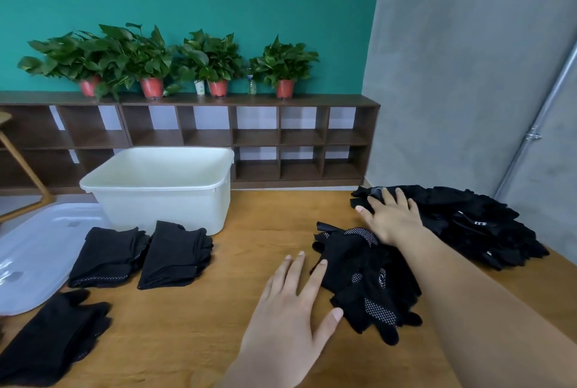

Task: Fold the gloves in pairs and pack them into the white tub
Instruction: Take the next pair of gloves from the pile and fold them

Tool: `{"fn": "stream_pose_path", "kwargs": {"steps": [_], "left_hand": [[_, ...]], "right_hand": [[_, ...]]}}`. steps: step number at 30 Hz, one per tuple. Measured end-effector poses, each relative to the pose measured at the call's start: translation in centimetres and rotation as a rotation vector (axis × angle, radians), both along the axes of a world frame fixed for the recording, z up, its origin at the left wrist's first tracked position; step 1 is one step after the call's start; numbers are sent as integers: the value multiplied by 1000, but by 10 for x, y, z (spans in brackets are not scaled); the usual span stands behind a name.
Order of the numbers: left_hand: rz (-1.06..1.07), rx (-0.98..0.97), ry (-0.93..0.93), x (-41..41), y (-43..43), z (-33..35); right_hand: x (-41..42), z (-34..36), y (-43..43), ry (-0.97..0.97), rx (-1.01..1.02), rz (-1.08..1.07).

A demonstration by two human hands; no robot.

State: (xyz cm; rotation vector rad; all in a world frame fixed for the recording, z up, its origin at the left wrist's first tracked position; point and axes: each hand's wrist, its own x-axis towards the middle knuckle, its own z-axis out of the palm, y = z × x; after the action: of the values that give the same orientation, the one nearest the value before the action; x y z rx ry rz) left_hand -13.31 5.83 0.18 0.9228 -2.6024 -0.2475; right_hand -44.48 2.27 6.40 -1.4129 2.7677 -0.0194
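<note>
Head view: the left hand lies flat on the table, fingers straight, its tips touching the near gloves, probably to steady them. The right hand spreads relaxed over the far heap, likely feeling for a mate. Neither hand grasps anything. Three folded stacks lie on the left, seemingly staged for packing. Behind them stands the tub; its near wall hides its floor. The frame cuts off the lowest stack.

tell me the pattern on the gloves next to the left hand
The gloves are black with patches of small white dots, seen in the head view.
</note>
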Motion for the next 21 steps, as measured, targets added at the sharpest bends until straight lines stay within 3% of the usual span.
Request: {"fn": "stream_pose_path", "kwargs": {"steps": [5, 13, 21], "left_hand": [[1, -2, 20, -1, -3, 1], [23, -50, 52, 3, -1, 3], [94, -196, 73, 33, 20, 3]], "right_hand": [[-14, -8, -12, 31, 4, 6], [-2, 48, 13, -127, -393, 200], [83, 116, 59, -284, -562, 428]]}}
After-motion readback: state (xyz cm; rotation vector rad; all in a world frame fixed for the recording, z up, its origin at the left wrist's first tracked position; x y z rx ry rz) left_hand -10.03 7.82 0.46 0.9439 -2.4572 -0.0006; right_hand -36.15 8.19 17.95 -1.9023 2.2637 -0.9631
